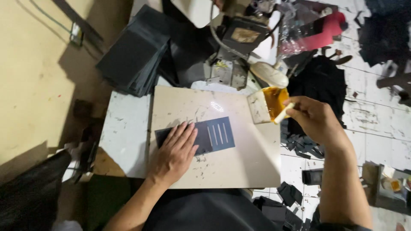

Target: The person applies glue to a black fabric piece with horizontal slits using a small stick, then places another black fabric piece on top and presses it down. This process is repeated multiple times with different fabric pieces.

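My left hand (176, 152) lies flat, fingers spread, on the left part of a dark rectangular sheet (216, 134) that has several pale parallel stripes on its right half. The sheet rests on a beige board (239, 162). My right hand (314, 117) is raised at the board's right edge and grips a pale brush handle (283, 113). The brush end sits at an open container of yellow-orange glue (274, 100) by the board's far right corner.
A stack of dark sheets (132, 53) lies at the back left. A machine with a metal hose (237, 36) stands behind the board. Dark cut pieces (302, 145) lie scattered on the white floor at right. A yellow wall (30, 72) is left.
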